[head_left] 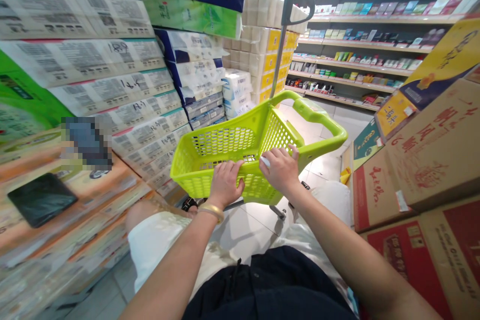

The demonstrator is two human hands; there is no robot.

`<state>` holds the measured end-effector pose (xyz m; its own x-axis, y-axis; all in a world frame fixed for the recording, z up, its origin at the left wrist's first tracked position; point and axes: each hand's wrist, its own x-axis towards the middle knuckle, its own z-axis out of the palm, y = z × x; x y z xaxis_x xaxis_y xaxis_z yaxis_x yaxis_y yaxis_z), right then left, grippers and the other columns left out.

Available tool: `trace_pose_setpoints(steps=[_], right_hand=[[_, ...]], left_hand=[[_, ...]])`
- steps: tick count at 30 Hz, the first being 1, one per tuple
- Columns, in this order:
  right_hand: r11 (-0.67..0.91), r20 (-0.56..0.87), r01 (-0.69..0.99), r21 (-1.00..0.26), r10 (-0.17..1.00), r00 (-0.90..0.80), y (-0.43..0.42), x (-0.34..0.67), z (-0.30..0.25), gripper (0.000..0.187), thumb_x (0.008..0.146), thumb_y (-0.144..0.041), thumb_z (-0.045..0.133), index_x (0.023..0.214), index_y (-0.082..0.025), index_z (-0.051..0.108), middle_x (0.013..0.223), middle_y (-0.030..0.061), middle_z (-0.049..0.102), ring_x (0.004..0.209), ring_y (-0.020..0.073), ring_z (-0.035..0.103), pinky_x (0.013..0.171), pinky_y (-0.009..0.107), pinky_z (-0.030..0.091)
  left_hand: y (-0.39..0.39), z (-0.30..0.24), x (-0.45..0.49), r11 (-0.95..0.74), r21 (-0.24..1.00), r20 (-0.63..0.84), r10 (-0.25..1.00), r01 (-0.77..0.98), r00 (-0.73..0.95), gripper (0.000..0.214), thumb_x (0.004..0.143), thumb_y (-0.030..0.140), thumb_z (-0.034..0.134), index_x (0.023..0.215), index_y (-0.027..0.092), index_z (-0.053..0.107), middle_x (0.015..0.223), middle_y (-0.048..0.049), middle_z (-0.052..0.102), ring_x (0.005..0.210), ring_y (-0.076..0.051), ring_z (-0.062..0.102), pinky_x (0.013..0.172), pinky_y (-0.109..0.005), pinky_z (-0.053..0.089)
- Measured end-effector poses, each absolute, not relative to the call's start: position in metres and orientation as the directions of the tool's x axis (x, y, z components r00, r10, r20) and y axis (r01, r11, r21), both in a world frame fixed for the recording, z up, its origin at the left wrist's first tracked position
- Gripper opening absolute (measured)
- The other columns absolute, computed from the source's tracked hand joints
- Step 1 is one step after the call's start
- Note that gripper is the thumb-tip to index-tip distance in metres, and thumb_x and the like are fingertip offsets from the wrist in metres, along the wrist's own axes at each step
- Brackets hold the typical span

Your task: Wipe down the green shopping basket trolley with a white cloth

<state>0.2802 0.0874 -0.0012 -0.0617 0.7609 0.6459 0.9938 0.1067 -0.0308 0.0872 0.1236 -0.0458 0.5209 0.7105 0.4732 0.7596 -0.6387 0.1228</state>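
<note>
A lime-green rolling shopping basket (198, 180) with mesh walls stands in front of my lap, slightly tilted in view. Its inside shows no goods. My left hand (225, 185) wraps its fingers over the near rim, a gold bangle (212, 210) on the wrist. To its right, my right hand (279, 167) is closed over the same rim, close to the corner. A small white piece (265, 161) shows at its fingers; I cannot tell what it is. The basket's grey pull handle (289, 0) is extended upward on its rod. A green carry handle (318, 115) sticks out on the right.
Tall stacks of packaged tissue (142, 105) line the left. A dark phone-like device (43, 200) lies on orange packs there, beside a pixelated patch. Cardboard boxes (431, 145) are piled on the right. Shelves (375, 20) with small goods stand behind, above the tiled floor (240, 230).
</note>
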Motion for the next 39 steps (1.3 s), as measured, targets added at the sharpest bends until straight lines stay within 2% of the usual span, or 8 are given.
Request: trace_pose_setpoints(steps=[9, 15, 21, 25, 33, 39], right_hand=[[-0.008, 0.714, 1.000, 0.002, 0.700, 0.004, 0.076, 0.339, 0.021, 0.028, 0.095, -0.036, 0.050, 0.078, -0.023, 0.068, 0.083, 0.0022, 0.071, 0.085, 0.0202, 0.058, 0.104, 0.040, 0.022], [-0.126, 0.756, 0.991, -0.042, 0.645, 0.114, 0.077, 0.371, 0.027, 0.027, 0.092, -0.033, 0.049, 0.076, -0.022, 0.068, 0.083, 0.0036, 0.071, 0.083, 0.0213, 0.058, 0.103, 0.041, 0.025], [-0.189, 0.788, 0.979, -0.073, 0.591, 0.173, 0.082, 0.360, 0.022, 0.027, 0.091, -0.034, 0.048, 0.077, -0.022, 0.068, 0.081, 0.0056, 0.069, 0.084, 0.0241, 0.055, 0.102, 0.042, 0.027], [-0.164, 0.784, 0.983, -0.087, 0.597, 0.169, 0.082, 0.341, 0.019, 0.024, 0.090, -0.033, 0.050, 0.077, -0.023, 0.067, 0.080, 0.0056, 0.067, 0.085, 0.0255, 0.054, 0.103, 0.044, 0.025], [0.006, 0.665, 0.997, -0.074, 0.746, 0.044, 0.085, 0.274, 0.001, 0.021, 0.092, -0.033, 0.053, 0.079, -0.023, 0.066, 0.084, 0.0035, 0.068, 0.089, 0.0229, 0.055, 0.108, 0.045, 0.017], [0.052, 0.629, 0.996, -0.078, 0.778, 0.009, 0.087, 0.265, -0.003, 0.022, 0.094, -0.034, 0.053, 0.081, -0.023, 0.066, 0.085, 0.0029, 0.069, 0.090, 0.0222, 0.055, 0.108, 0.046, 0.014]], left_hand=[[0.124, -0.047, 0.086, -0.649, 0.129, 0.483, 0.701, 0.750, 0.524, 0.049, 0.082, 0.026, 0.053, 0.130, 0.016, 0.054, 0.104, -0.0115, 0.063, 0.099, -0.029, 0.054, 0.093, -0.044, 0.040], [0.123, -0.047, 0.087, -0.643, 0.135, 0.482, 0.708, 0.754, 0.517, 0.050, 0.081, 0.026, 0.053, 0.131, 0.017, 0.053, 0.103, -0.0110, 0.062, 0.099, -0.029, 0.054, 0.094, -0.043, 0.039], [0.121, -0.046, 0.090, -0.623, 0.160, 0.484, 0.726, 0.765, 0.489, 0.049, 0.081, 0.027, 0.053, 0.130, 0.019, 0.054, 0.103, -0.0105, 0.061, 0.099, -0.029, 0.054, 0.094, -0.044, 0.038], [0.121, -0.045, 0.091, -0.625, 0.170, 0.484, 0.726, 0.762, 0.488, 0.049, 0.081, 0.028, 0.053, 0.129, 0.019, 0.054, 0.103, -0.0107, 0.062, 0.099, -0.029, 0.054, 0.094, -0.044, 0.039], [0.121, -0.045, 0.091, -0.619, 0.156, 0.476, 0.730, 0.770, 0.491, 0.050, 0.081, 0.029, 0.055, 0.129, 0.018, 0.055, 0.103, -0.0109, 0.062, 0.100, -0.029, 0.054, 0.095, -0.044, 0.038], [0.122, -0.043, 0.088, -0.634, 0.148, 0.463, 0.723, 0.759, 0.513, 0.052, 0.079, 0.027, 0.055, 0.131, 0.018, 0.053, 0.104, -0.0106, 0.062, 0.100, -0.029, 0.054, 0.095, -0.043, 0.039]])
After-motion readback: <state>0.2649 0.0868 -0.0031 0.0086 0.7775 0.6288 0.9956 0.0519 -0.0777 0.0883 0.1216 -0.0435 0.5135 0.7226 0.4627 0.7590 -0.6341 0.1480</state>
